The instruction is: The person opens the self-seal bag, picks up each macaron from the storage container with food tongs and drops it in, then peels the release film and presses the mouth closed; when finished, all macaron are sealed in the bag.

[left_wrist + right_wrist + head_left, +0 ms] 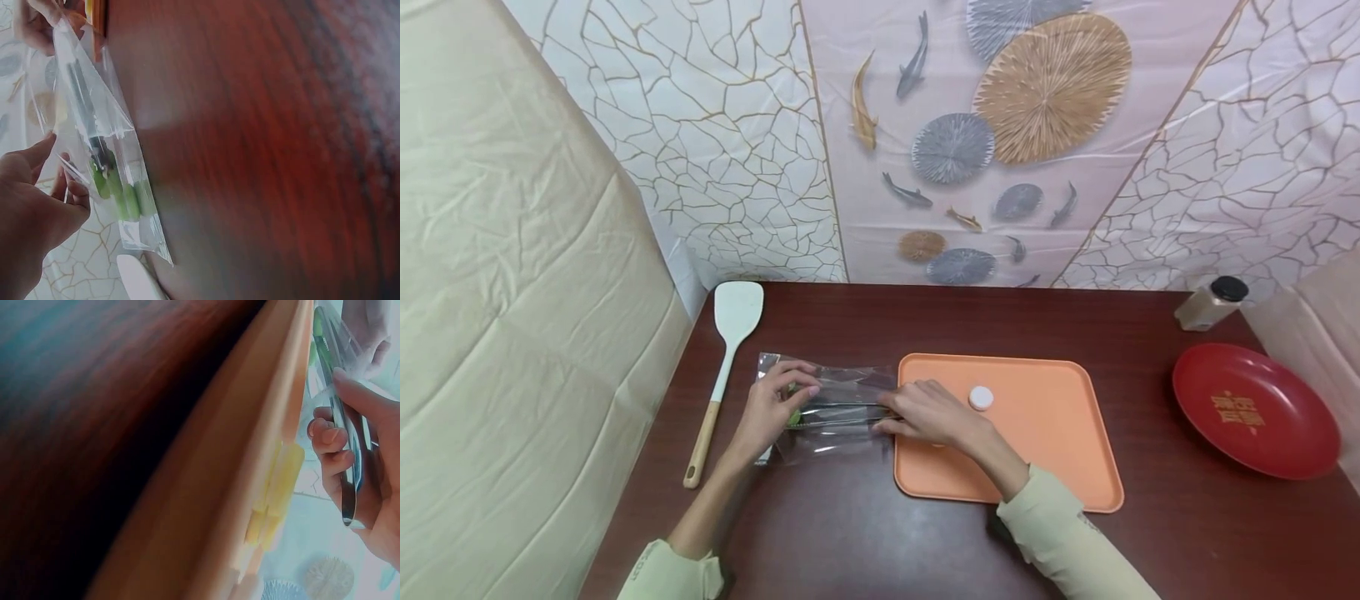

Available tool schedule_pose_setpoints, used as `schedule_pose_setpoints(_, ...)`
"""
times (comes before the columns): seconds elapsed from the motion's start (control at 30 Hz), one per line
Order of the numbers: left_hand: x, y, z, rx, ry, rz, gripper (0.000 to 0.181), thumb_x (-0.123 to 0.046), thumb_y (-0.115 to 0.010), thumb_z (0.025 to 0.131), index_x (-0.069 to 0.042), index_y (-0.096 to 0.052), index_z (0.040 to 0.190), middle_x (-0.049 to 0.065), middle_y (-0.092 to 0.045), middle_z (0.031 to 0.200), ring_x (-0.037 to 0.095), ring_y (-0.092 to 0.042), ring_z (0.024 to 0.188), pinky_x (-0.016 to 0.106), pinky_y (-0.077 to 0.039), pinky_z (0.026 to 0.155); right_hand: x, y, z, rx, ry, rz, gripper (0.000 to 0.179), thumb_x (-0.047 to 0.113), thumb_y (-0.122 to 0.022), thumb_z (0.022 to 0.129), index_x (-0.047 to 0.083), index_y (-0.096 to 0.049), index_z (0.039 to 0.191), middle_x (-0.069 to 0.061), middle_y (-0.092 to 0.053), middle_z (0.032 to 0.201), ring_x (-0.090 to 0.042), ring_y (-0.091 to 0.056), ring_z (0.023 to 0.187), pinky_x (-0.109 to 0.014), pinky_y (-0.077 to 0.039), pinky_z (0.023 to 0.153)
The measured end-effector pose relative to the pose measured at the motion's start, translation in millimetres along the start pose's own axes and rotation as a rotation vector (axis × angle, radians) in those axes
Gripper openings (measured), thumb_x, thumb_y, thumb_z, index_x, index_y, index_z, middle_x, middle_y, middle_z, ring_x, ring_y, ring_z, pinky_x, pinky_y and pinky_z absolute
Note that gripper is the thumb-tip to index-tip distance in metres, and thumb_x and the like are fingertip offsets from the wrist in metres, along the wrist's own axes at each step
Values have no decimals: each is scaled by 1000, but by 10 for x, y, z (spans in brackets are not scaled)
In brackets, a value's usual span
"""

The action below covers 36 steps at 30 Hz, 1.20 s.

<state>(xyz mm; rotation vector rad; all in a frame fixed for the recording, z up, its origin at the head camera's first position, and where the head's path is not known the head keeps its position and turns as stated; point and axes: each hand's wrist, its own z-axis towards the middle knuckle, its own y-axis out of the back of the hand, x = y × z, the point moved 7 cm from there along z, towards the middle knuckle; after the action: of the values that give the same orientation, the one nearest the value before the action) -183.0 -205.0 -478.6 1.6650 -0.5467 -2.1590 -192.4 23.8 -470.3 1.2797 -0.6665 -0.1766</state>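
Note:
A clear plastic bag (842,446) lies on the table left of the orange tray. Several green stick-like pieces (128,200) are inside it, toward its left end. My left hand (772,408) is at that end, its thumb and fingers pinching the upper film. Metal tongs (348,469) reach into the bag, with dark tips beside the green pieces in the left wrist view. My right hand (934,411) grips the tongs near their bent end, at the bag's mouth over the tray's left rim.
The orange tray (1037,425) bears a small white round piece (981,397) and yellow pieces (284,481). A white spatula (730,350) with a wooden handle lies at left. A red plate (1292,417) and a black-capped jar (1210,304) are at right.

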Motion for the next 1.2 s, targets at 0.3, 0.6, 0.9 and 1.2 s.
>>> schedule_pose_setpoints(0.3,-8,-5,-7,-12,-2,11,5,-4,-82,96,-6,-84,101,12,-75,127,11,-57,88,22,-46,73,44,-67,144,47,-22,-34,26,29,-78,102,15,-62,89,8,-47,63,-6,-45,55,-30,-34,49)
schedule_pose_setpoints(0.6,6,-18,10,-10,21,4,4,-6,-82,97,-7,-84,101,10,-75,127,11,-54,81,22,-44,72,1,-162,252,114,-54,-48,23,30,-78,105,13,-66,94,10,-41,64,-5,-41,56,-25,-28,51)
schedule_pose_setpoints(0.9,-23,-20,27,-28,-8,8,5,-3,-83,96,-6,-84,99,11,-76,125,11,-54,79,21,-43,70,-15,-122,232,97,-85,-35,25,29,-81,100,12,-64,90,10,-41,65,-7,-41,57,-31,-34,52)
schedule_pose_setpoints(1.2,-11,-22,-12,-35,-11,9,5,-3,-83,96,-6,-84,100,12,-77,124,20,-63,93,20,-46,74,-19,119,-75,54,-168,-13,34,35,-85,98,12,-63,87,12,-44,64,-5,-40,57,-28,-35,54)
